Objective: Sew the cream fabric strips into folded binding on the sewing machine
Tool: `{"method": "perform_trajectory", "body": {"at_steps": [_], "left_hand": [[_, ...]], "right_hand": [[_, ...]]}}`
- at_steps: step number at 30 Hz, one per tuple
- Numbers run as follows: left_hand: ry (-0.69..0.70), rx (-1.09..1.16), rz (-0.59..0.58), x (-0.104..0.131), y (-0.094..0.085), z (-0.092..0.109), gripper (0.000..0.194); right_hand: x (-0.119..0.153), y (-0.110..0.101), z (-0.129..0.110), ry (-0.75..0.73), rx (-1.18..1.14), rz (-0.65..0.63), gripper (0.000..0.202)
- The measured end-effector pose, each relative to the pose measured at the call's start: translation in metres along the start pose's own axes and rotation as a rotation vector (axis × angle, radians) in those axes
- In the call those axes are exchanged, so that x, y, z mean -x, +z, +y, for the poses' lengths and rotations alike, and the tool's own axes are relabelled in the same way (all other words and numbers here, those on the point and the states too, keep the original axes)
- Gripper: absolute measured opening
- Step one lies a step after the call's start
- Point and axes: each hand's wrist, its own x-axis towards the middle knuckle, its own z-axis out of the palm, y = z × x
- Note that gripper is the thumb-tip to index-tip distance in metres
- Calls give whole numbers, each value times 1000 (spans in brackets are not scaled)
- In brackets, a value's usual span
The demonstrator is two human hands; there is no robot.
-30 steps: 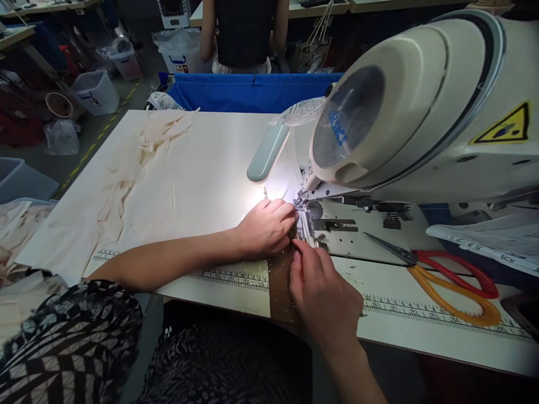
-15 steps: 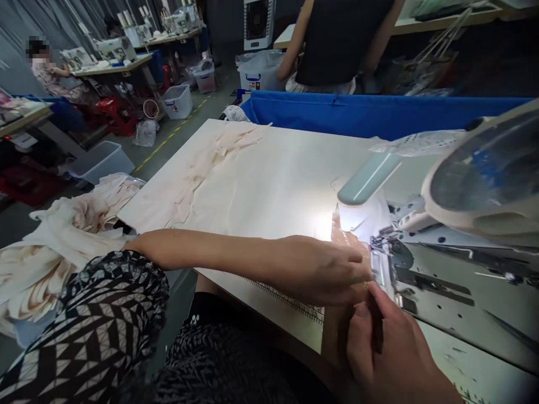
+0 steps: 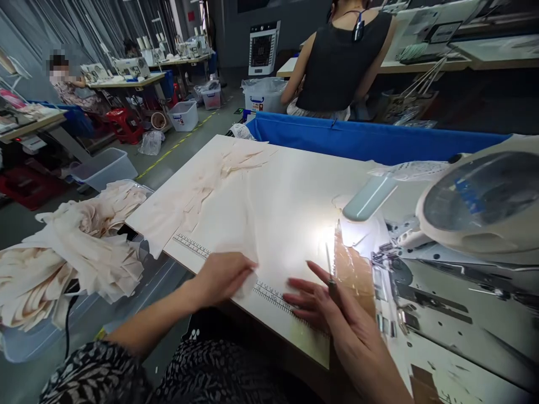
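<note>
The pale cloth [image 3: 200, 193] lies in thin, creased layers along the left part of the white bench [image 3: 290, 196], its near edge reaching the bent fingers of the left hand [image 3: 225, 276], whose grip is too blurred to tell whether it pinches the fabric. The right hand [image 3: 343, 320], its other fingers spread above the printed ruler [image 3: 273, 297], grasps a slim pointed tool [image 3: 332, 278] beside the brown patch [image 3: 356, 272]. Farther right stands the sewing machine [image 3: 480, 202], while a heap of cream fabric [image 3: 80, 247] fills the bin [image 3: 31, 342] at left.
</note>
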Motion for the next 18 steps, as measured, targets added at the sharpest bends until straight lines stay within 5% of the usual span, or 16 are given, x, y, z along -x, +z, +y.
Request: {"method": "perform_trajectory", "body": {"at_steps": [4, 9, 12, 14, 16, 18], "left_hand": [[295, 111, -279, -20, 17, 56, 27], [704, 174, -331, -24, 14, 93, 27], [649, 311, -338, -39, -9, 75, 26], [466, 239, -253, -60, -21, 51, 28], [306, 65, -143, -85, -22, 26, 29], [335, -3, -173, -106, -11, 9, 28]], "right_hand": [[-27, 17, -12, 124, -166, -136, 64], [-20, 15, -10, 51, -146, -123, 42], [10, 1, -7, 47, -106, -19, 37], [36, -11, -3, 76, -70, -7, 38], [62, -22, 2, 121, 0, -5, 42], [88, -30, 9, 184, 62, 32, 46]]}}
